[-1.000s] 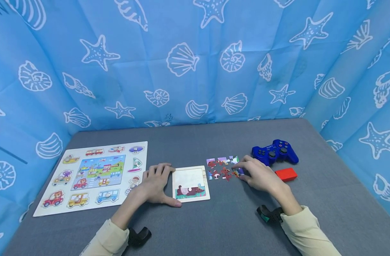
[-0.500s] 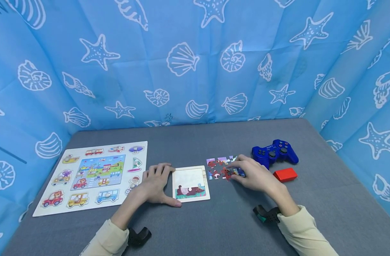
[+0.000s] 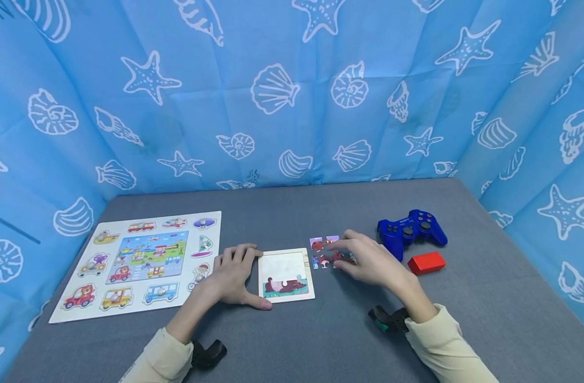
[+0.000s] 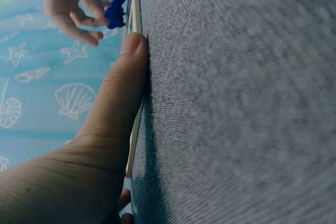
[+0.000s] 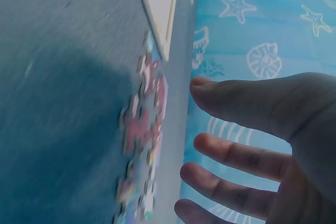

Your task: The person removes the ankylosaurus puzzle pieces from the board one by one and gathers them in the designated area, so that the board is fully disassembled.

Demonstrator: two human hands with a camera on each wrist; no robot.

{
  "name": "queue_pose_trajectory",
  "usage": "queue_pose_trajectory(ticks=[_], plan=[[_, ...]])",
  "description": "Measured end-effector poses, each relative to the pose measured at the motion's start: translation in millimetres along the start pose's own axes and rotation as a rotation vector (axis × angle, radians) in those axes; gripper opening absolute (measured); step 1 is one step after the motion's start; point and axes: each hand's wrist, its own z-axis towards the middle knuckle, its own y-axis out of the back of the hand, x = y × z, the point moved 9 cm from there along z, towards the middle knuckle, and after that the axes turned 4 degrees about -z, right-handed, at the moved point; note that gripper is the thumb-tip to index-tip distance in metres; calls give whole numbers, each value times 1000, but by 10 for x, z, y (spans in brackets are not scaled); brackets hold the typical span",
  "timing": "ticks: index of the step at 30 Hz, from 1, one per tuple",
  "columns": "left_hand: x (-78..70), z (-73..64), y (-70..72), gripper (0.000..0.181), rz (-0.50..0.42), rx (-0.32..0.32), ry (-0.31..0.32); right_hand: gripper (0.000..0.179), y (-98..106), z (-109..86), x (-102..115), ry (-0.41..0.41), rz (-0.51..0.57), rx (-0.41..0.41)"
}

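My left hand (image 3: 234, 274) rests at the left side of a square wooden puzzle tray (image 3: 260, 276). In the left wrist view its thumb (image 4: 118, 85) lies straight along the tray's near edge, with two fingertips showing beyond the corner. Several joined pieces (image 3: 285, 286) fill the tray's near strip; bare wood shows above them. Right of the tray lie several loose jigsaw pieces (image 3: 317, 244) in two rows, partly hidden under my right hand (image 3: 368, 258). The right wrist view shows that hand above the pieces (image 5: 137, 129), thumb and fingers apart and nothing between them.
A large vehicle peg puzzle board (image 3: 96, 314) lies on the left of the grey table (image 3: 292, 346). A blue game controller (image 3: 407, 229) and a red block (image 3: 426, 263) lie right of my right hand. A blue patterned curtain (image 3: 292, 122) surrounds the back and sides.
My right hand has moved left across the loose pieces, away from the controller and red block, covering more of the middle ones. My left hand and the tray stay in place.
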Motion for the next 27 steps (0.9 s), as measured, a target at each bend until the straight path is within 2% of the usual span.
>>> queue_pose_trajectory(ticks=[4,10,18,22,27], plan=[[-7,-11,11,111,2,-2,-6,31,-28,83,141,27,15,3],[-3,-9,-6,110,6,7,1,28,-123,233,500,150,1,-2],[8,-7,0,110,9,7,-3,29,-409,392,927,200,6,109],[5,-13,-4,109,2,7,-11,26,-560,426,1086,257,-7,129],[14,-13,0,110,1,1,-15,19,-644,419,1185,324,-14,102]])
